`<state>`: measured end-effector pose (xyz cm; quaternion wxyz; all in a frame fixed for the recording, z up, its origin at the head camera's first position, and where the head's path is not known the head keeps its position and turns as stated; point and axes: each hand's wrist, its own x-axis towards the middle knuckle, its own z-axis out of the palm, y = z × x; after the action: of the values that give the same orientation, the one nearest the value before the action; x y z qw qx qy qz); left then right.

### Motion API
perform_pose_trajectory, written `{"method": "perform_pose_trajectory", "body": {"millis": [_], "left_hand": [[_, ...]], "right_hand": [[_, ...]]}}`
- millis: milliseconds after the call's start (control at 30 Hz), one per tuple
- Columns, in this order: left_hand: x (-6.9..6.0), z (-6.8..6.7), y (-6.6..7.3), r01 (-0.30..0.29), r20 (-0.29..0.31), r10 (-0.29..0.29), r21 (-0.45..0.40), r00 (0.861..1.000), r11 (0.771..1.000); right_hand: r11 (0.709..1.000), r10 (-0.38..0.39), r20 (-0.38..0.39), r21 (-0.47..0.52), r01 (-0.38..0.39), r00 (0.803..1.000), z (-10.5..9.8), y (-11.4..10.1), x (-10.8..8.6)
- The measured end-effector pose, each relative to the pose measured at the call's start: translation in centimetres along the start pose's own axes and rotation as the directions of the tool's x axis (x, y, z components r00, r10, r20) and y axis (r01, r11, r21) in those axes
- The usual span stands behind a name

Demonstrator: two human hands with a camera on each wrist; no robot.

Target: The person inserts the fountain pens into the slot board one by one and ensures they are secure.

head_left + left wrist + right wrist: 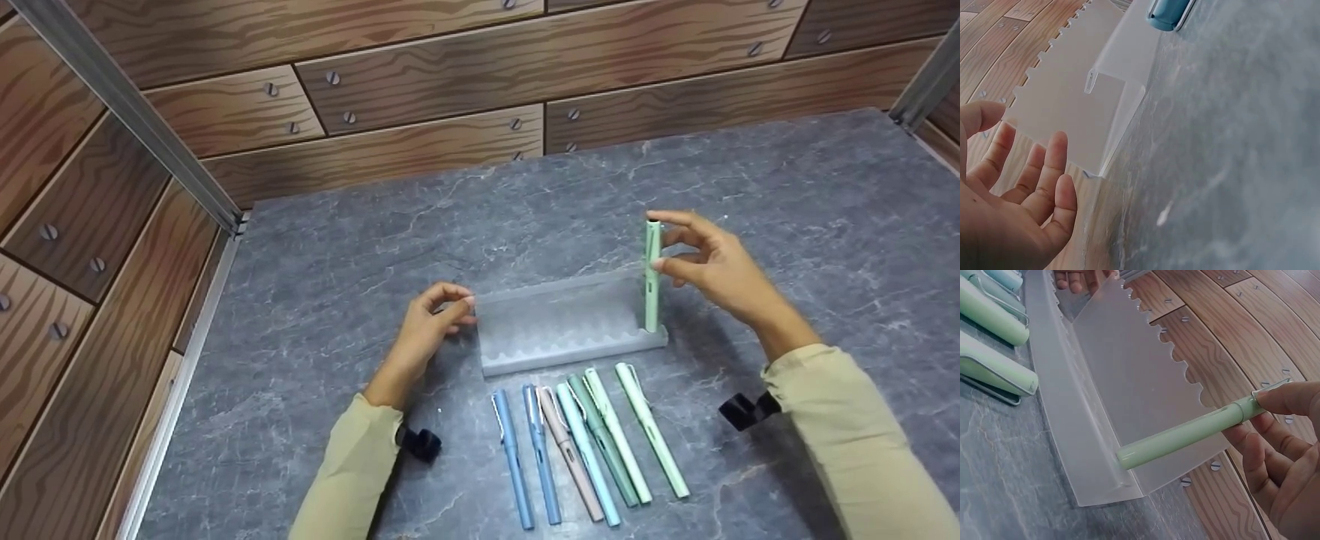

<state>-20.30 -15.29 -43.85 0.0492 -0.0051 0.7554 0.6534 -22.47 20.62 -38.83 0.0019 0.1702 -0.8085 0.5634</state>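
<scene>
A frosted clear pen stand (559,311) with a notched back edge and a scalloped front ledge stands on the table. At its right end my right hand (724,266) pinches a light green pen (652,300) near its clipped upper end. The pen is nearly upright, its lower end at the front ledge, as the right wrist view also shows of the pen (1185,436). My left hand (431,322) pinches the stand's left edge between thumb and index finger; in the left wrist view the other fingers (1053,169) are spread loosely.
Several pens lie in front of the stand: two blue pens (513,461), a brownish pink pen (574,461), a light blue pen (589,457), a dark green pen (609,450) and light green pens (651,431). Wood-patterned walls (420,90) enclose the grey marbled table (360,247).
</scene>
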Motion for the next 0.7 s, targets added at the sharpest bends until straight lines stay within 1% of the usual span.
{"method": "perform_pose_trajectory", "body": {"millis": [167,367,700], "left_hand": [[0.1,-0.04,-0.02,0.003,0.005,-0.003,0.005,1.0,1.0],[0.03,-0.13,-0.01,0.018,0.012,-0.019,0.022,1.0,1.0],[0.1,-0.07,-0.02,0.017,-0.001,-0.017,0.015,1.0,1.0]], "right_hand": [[1.0,-0.005,0.002,-0.016,0.005,1.0,0.39,0.14,-0.08],[1.0,0.003,0.024,-0.01,-0.003,1.0,0.81,0.4,-0.18],[1.0,0.012,0.043,0.001,-0.012,0.999,0.99,0.81,-0.11]]}}
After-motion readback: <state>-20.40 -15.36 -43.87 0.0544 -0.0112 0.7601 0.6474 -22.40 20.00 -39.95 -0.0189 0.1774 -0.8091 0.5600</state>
